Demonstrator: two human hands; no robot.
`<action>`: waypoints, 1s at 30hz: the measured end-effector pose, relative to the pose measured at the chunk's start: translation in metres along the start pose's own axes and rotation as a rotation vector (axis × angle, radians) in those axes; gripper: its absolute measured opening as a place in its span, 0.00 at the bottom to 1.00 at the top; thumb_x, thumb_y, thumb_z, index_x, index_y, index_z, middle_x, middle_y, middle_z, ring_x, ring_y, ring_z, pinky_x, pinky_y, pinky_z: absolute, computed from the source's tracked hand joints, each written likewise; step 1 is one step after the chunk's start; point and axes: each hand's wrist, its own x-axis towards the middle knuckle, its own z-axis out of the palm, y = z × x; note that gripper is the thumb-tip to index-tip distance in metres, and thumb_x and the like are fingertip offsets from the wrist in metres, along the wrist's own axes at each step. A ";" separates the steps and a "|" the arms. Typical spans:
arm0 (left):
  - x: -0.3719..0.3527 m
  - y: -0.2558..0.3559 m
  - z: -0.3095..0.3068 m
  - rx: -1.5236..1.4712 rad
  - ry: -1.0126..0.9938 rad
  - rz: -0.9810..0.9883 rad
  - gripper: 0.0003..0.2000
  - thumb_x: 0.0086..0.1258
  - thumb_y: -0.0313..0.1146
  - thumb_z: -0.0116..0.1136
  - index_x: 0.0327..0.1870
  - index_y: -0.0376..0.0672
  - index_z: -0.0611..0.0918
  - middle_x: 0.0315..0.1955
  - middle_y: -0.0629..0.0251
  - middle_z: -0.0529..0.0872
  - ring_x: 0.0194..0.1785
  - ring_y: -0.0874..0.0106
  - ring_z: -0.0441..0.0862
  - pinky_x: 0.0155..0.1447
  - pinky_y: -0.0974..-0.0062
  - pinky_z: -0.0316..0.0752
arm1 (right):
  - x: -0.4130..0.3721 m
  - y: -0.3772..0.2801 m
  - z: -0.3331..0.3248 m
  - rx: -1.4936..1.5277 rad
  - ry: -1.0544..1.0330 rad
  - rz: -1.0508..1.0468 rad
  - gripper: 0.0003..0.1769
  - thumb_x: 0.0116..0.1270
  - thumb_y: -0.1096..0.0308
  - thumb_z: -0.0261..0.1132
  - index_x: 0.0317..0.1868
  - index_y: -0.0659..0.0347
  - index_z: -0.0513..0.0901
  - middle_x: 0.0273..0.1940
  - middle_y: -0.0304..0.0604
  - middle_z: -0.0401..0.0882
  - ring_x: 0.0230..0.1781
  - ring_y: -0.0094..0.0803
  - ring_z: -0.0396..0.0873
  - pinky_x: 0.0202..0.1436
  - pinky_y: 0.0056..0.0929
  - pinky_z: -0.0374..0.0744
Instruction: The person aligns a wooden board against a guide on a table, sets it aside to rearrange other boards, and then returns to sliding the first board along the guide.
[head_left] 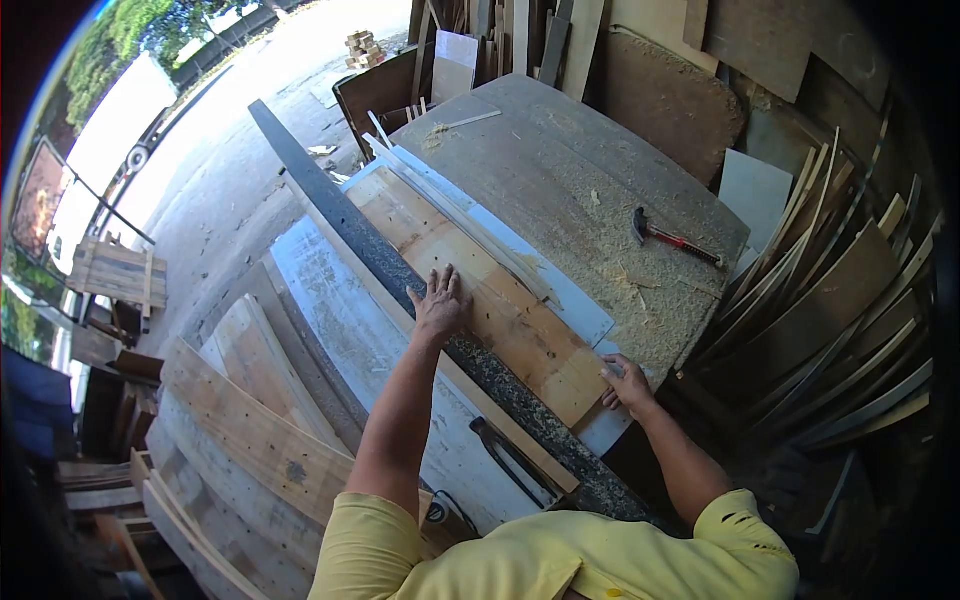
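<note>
A wide wooden board (pixel 490 293) lies lengthwise on a pale sheet, alongside a long dark straight bar (pixel 345 215). My left hand (pixel 441 303) rests flat with fingers spread, on the board's edge next to the dark bar. At the near right end of the board, my right hand (pixel 626 385) has its fingers at the corner, the thumb on top and the other fingers partly hidden below the edge. A light wooden strip (pixel 500 432) runs along the outer side of the bar. Thin pale strips (pixel 455 215) lie along the board's far side.
A hammer (pixel 678 243) lies on the sawdust-strewn table (pixel 570 150). Curved wooden pieces (pixel 255 430) are stacked at the left. Many thin strips and panels (pixel 840 300) lean at the right. A black-handled tool (pixel 510 460) lies near my body. A truck (pixel 110 140) stands outside.
</note>
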 end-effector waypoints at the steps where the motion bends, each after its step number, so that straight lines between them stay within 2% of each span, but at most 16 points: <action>1: 0.004 -0.003 0.000 0.004 0.002 -0.009 0.34 0.76 0.55 0.40 0.78 0.47 0.58 0.80 0.70 0.49 0.82 0.61 0.44 0.75 0.29 0.38 | 0.003 -0.002 0.003 0.004 -0.001 -0.006 0.19 0.75 0.66 0.61 0.63 0.58 0.72 0.19 0.42 0.78 0.13 0.26 0.77 0.14 0.23 0.74; 4: 0.016 -0.008 -0.002 0.058 -0.027 -0.043 0.34 0.76 0.57 0.39 0.78 0.48 0.58 0.80 0.70 0.48 0.82 0.61 0.44 0.75 0.30 0.38 | 0.012 -0.009 0.012 -0.016 0.020 0.004 0.18 0.75 0.65 0.60 0.62 0.58 0.72 0.19 0.42 0.78 0.13 0.26 0.77 0.14 0.23 0.74; 10: 0.031 -0.005 -0.004 0.028 -0.027 -0.149 0.39 0.73 0.65 0.36 0.79 0.52 0.54 0.80 0.72 0.47 0.82 0.61 0.43 0.76 0.32 0.37 | 0.010 -0.016 0.034 -0.065 0.132 -0.018 0.19 0.74 0.69 0.59 0.63 0.60 0.73 0.25 0.45 0.81 0.15 0.27 0.78 0.17 0.27 0.79; 12: 0.032 0.006 -0.001 0.003 -0.022 -0.159 0.41 0.72 0.67 0.35 0.80 0.50 0.52 0.80 0.70 0.47 0.82 0.58 0.42 0.76 0.32 0.36 | -0.002 0.005 0.043 0.273 0.270 -0.040 0.20 0.73 0.68 0.59 0.64 0.61 0.72 0.30 0.46 0.82 0.20 0.26 0.79 0.18 0.26 0.78; 13: 0.029 0.014 0.000 0.017 -0.008 -0.208 0.42 0.72 0.68 0.34 0.80 0.49 0.52 0.80 0.69 0.46 0.82 0.56 0.41 0.76 0.32 0.35 | -0.015 0.017 0.047 0.278 0.275 -0.029 0.20 0.73 0.68 0.59 0.64 0.61 0.72 0.30 0.46 0.82 0.20 0.26 0.79 0.18 0.26 0.78; 15: 0.029 0.021 0.002 0.032 0.006 -0.259 0.43 0.71 0.69 0.33 0.80 0.47 0.51 0.81 0.68 0.46 0.82 0.54 0.41 0.76 0.33 0.35 | -0.035 0.033 0.055 0.343 0.183 0.072 0.19 0.71 0.68 0.61 0.60 0.65 0.75 0.32 0.47 0.81 0.25 0.27 0.79 0.25 0.27 0.78; 16: 0.030 0.022 0.005 0.056 0.031 -0.268 0.44 0.71 0.69 0.32 0.80 0.46 0.51 0.80 0.67 0.46 0.82 0.53 0.41 0.76 0.33 0.34 | -0.036 0.041 0.062 0.348 0.185 0.079 0.19 0.71 0.68 0.61 0.60 0.65 0.75 0.32 0.47 0.81 0.25 0.27 0.79 0.25 0.27 0.78; 18: 0.031 0.022 0.012 0.077 0.046 -0.273 0.44 0.71 0.70 0.31 0.79 0.45 0.51 0.80 0.66 0.46 0.82 0.52 0.41 0.76 0.34 0.34 | -0.033 0.054 0.077 -0.048 0.092 -0.197 0.13 0.69 0.68 0.63 0.49 0.68 0.78 0.29 0.45 0.79 0.28 0.29 0.77 0.32 0.29 0.76; 19: 0.030 0.021 0.013 0.075 0.071 -0.269 0.44 0.71 0.70 0.31 0.79 0.46 0.51 0.80 0.66 0.46 0.82 0.53 0.41 0.76 0.34 0.32 | -0.042 0.031 0.079 -0.033 0.095 -0.204 0.10 0.65 0.69 0.64 0.39 0.69 0.77 0.30 0.44 0.77 0.30 0.31 0.76 0.38 0.32 0.76; 20: 0.029 0.020 0.013 0.071 0.097 -0.268 0.44 0.71 0.70 0.31 0.79 0.46 0.52 0.80 0.66 0.46 0.82 0.53 0.41 0.76 0.34 0.31 | -0.047 0.026 0.081 -0.038 0.095 -0.197 0.10 0.65 0.69 0.64 0.39 0.69 0.77 0.30 0.44 0.77 0.30 0.31 0.76 0.38 0.32 0.76; 22: 0.035 0.016 0.008 0.065 0.090 -0.267 0.44 0.70 0.70 0.31 0.79 0.46 0.52 0.80 0.67 0.46 0.82 0.53 0.41 0.76 0.34 0.30 | -0.046 0.018 0.084 -0.161 0.134 -0.333 0.10 0.61 0.70 0.65 0.36 0.68 0.75 0.32 0.43 0.75 0.29 0.30 0.74 0.36 0.31 0.76; 26: 0.045 0.001 0.003 0.067 0.092 -0.256 0.45 0.70 0.71 0.32 0.79 0.46 0.52 0.80 0.67 0.47 0.82 0.54 0.41 0.76 0.34 0.28 | -0.030 0.008 0.089 -0.158 0.085 -0.266 0.10 0.58 0.71 0.65 0.36 0.68 0.74 0.32 0.42 0.73 0.31 0.29 0.74 0.36 0.31 0.75; 28: 0.052 -0.006 -0.002 0.061 0.092 -0.258 0.45 0.70 0.71 0.32 0.79 0.45 0.52 0.80 0.67 0.47 0.82 0.54 0.41 0.76 0.34 0.27 | -0.030 -0.009 0.094 -0.079 0.017 -0.170 0.10 0.57 0.72 0.65 0.36 0.67 0.74 0.33 0.42 0.73 0.32 0.27 0.73 0.37 0.29 0.75; 30: 0.057 -0.014 -0.006 0.059 0.098 -0.249 0.45 0.70 0.72 0.31 0.80 0.46 0.52 0.80 0.66 0.46 0.82 0.54 0.41 0.76 0.35 0.25 | -0.017 -0.006 0.102 -0.077 0.019 -0.199 0.09 0.57 0.72 0.65 0.35 0.65 0.75 0.32 0.38 0.73 0.30 0.24 0.72 0.34 0.27 0.72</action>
